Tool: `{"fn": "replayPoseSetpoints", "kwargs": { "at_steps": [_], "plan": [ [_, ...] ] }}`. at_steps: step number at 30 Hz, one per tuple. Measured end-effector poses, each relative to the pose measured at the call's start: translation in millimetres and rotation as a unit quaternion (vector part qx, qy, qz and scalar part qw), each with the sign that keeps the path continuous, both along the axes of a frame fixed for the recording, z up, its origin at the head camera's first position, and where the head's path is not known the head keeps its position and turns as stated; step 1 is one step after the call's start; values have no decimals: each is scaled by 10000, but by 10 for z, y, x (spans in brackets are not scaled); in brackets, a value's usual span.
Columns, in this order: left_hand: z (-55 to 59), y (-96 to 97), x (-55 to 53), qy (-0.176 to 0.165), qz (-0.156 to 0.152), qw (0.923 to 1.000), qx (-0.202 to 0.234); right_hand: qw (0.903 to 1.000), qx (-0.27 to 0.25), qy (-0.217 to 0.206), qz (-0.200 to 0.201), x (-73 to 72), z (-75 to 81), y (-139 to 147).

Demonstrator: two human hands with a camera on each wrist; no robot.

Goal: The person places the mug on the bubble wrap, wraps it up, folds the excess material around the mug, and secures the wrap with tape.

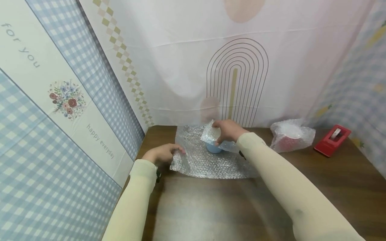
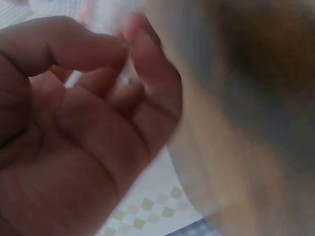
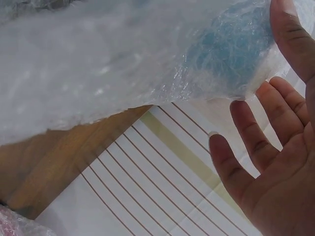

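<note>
A sheet of bubble wrap (image 1: 208,167) lies at the back of the table, with a light blue round vessel (image 1: 214,148) standing on it. One part of the wrap is folded up over the vessel's top. My right hand (image 1: 230,130) grips the vessel from above through this layer. In the right wrist view, the blue vessel (image 3: 229,46) shows through the wrap, thumb on one side and fingertips on the other. At the sheet's left edge, my left hand (image 1: 164,153) pinches the wrap between thumb and forefinger. The left wrist view shows those fingertips meeting.
To the right sits a red vessel (image 1: 287,142) with a pale top, bundled in bubble wrap. Beside it, near the table's right side, is a red tape dispenser (image 1: 332,140). A patterned cloth (image 1: 181,67) hangs behind the wooden table (image 1: 193,207), and a checked one borders its left side.
</note>
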State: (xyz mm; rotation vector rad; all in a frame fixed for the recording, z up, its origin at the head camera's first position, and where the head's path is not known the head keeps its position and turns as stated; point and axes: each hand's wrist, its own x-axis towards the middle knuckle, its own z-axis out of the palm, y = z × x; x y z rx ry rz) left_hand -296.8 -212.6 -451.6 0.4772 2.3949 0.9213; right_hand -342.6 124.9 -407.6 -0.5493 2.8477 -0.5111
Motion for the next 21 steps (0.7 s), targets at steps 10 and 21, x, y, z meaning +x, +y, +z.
{"fn": "replayPoseSetpoints", "kwargs": {
  "at_steps": [10, 21],
  "plan": [
    [170, 341, -105, 1700, 90, 9806, 973, 9999, -29, 123, 50, 14, 14, -7],
    [230, 1077, -303, 3223, 218, 9456, 370, 9997, -228, 60, -36, 31, -16, 23]
  ]
}}
